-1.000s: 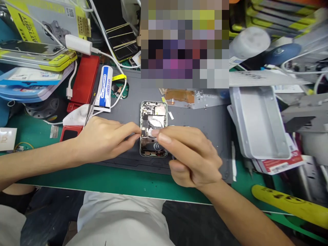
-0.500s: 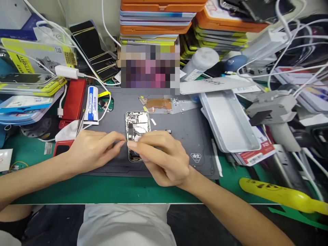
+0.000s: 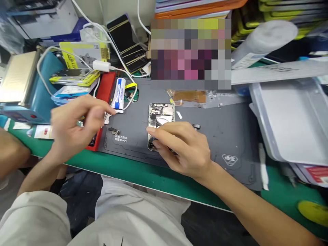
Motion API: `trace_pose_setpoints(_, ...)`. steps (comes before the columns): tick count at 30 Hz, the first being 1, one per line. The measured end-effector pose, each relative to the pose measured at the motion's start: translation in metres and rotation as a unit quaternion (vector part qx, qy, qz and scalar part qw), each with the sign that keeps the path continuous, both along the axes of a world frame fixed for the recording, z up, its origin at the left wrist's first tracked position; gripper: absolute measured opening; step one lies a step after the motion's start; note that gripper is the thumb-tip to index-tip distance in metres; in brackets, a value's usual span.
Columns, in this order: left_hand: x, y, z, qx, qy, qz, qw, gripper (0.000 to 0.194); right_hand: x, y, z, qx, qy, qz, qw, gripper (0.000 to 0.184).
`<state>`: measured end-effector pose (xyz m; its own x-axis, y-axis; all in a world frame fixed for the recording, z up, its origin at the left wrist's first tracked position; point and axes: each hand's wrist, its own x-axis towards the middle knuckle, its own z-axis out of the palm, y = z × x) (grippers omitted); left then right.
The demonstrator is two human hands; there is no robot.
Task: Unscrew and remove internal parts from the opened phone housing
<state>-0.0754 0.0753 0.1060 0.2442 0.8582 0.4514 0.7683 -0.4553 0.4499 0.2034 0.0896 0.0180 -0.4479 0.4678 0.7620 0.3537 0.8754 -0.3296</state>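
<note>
Opened, silver-rimmed rectangular phone [image 3: 164, 119], lying flat on a broad dark-grey mat [image 3: 215, 140], partly covered by the bare right hand [image 3: 187, 147], fingers curled inward (cannot tell if pinching anything). Farther out, raised bare left hand [image 3: 79, 124], fingers bent, grip likewise unclear, near a white-and-blue tube [image 3: 119, 94].
</note>
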Motion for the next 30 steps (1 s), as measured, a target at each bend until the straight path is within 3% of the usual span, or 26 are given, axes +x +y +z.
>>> trace_pose_setpoints(2, -0.006, -0.004, -0.008, 0.008, 0.125, -0.027, 0.992, 0.020, -0.001, -0.003, 0.001, -0.006, -0.014, 0.001, 1.000, 0.058)
trace_pose_setpoints(5, -0.016, -0.008, -0.027, -0.050, 0.257, -0.095, 0.960, 0.027, 0.000, -0.005, 0.002, -0.070, 0.029, -0.019, 0.997, 0.057)
trace_pose_setpoints(10, -0.025, -0.013, -0.044, -0.069, 0.246, -0.108, 0.961, 0.026, 0.011, 0.016, 0.009, -0.239, 0.245, -0.113, 0.933, 0.052)
trace_pose_setpoints(12, -0.024, -0.012, -0.045, -0.068, 0.220, -0.105, 0.967, 0.021, 0.019, 0.028, 0.012, -0.236, 0.309, -0.125, 0.913, 0.049)
trace_pose_setpoints(14, -0.019, -0.009, -0.046, -0.082, 0.191, -0.110, 0.972, 0.019, 0.028, 0.039, 0.017, -0.252, 0.314, -0.156, 0.902, 0.044)
trace_pose_setpoints(16, -0.010, -0.001, -0.047, -0.110, 0.149, -0.111, 0.977, 0.016, 0.038, 0.045, 0.023, -0.265, 0.240, -0.211, 0.910, 0.041)
trace_pose_setpoints(18, 0.001, 0.010, -0.048, -0.133, 0.104, -0.105, 0.980, 0.015, 0.047, 0.047, 0.029, -0.260, 0.095, -0.277, 0.920, 0.042)
trace_pose_setpoints(22, 0.023, 0.032, -0.053, -0.136, 0.111, -0.097, 0.980, 0.017, 0.062, 0.042, 0.039, -0.279, -0.181, -0.331, 0.883, 0.044)
trace_pose_setpoints(25, 0.033, 0.036, -0.058, -0.087, 0.176, -0.115, 0.974, 0.026, 0.067, 0.032, 0.039, -0.292, -0.264, -0.341, 0.854, 0.040)
trace_pose_setpoints(30, 0.030, 0.027, -0.066, -0.019, 0.235, -0.121, 0.964, 0.035, 0.068, 0.016, 0.025, -0.228, -0.327, -0.363, 0.842, 0.039)
